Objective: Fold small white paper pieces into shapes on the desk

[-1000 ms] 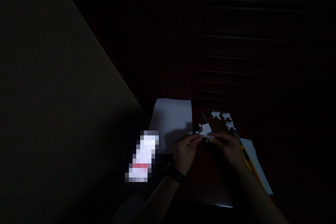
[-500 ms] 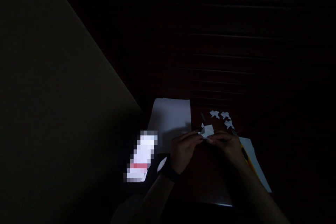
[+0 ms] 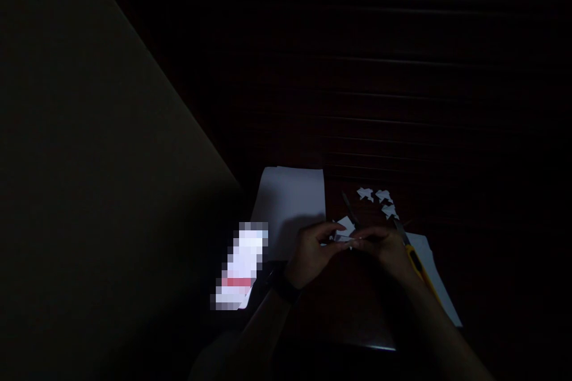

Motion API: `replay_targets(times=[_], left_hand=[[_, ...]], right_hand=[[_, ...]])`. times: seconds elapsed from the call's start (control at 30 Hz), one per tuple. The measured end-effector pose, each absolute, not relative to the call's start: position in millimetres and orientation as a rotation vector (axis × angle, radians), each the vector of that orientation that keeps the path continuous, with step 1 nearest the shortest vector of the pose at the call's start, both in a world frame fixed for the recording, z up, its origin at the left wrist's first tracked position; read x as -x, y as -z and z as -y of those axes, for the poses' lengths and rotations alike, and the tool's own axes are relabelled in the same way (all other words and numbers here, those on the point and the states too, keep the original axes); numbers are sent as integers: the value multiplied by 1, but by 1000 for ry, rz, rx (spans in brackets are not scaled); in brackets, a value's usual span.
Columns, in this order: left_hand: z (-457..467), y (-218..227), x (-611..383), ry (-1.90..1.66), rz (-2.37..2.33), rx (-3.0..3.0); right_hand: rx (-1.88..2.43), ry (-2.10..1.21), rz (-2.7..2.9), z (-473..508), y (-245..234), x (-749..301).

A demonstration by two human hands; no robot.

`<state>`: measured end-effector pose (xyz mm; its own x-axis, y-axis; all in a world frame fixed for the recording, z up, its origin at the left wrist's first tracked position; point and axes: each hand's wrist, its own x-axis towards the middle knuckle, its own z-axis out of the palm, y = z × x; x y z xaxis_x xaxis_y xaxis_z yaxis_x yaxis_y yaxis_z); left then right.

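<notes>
The scene is very dark. My left hand [image 3: 313, 250] and my right hand [image 3: 386, 248] meet over a dark wooden table, both pinching a small folded piece of white paper [image 3: 345, 230] between fingertips. A dark watch band sits on my left wrist. Three small folded white paper figures [image 3: 378, 200] lie just beyond my right hand.
A white sheet of paper [image 3: 290, 196] lies left of the hands, another white sheet [image 3: 435, 283] under my right forearm. A yellow utility knife [image 3: 415, 259] rests beside my right hand. A blurred white object [image 3: 241, 268] lies at the left. A pale wall [image 3: 89, 190] fills the left side.
The folded paper has been turned and lowered between my fingertips, showing less of its face now. Both hands stayed nearly in place; the left hand shifted slightly.
</notes>
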<state>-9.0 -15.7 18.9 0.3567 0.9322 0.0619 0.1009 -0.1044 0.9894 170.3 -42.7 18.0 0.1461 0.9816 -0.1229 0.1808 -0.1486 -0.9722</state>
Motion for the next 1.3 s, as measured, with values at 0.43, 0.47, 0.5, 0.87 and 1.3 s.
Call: replay_targets(times=[0.43,0.47,0.5,0.87,1.3], left_hand=[[24,-13,-2,-1068,-1027,-1334],[24,-13,-2,-1067,-1030,-1325],[24,-12,-3,-1063,-1036,-1316],[22,-17,0,-1010,-996,-1261],[22,-23,0,-1040,-987,-1524]], right_hand=[[1530,-1013,1165,44,-16,-162],[1533,-997,1168,44,-15,-161],[1536,-987,1170,44,-14,-161],[1557,-979,1150,44,-16,-163],[1492,-997,1186,42,-14,-168]])
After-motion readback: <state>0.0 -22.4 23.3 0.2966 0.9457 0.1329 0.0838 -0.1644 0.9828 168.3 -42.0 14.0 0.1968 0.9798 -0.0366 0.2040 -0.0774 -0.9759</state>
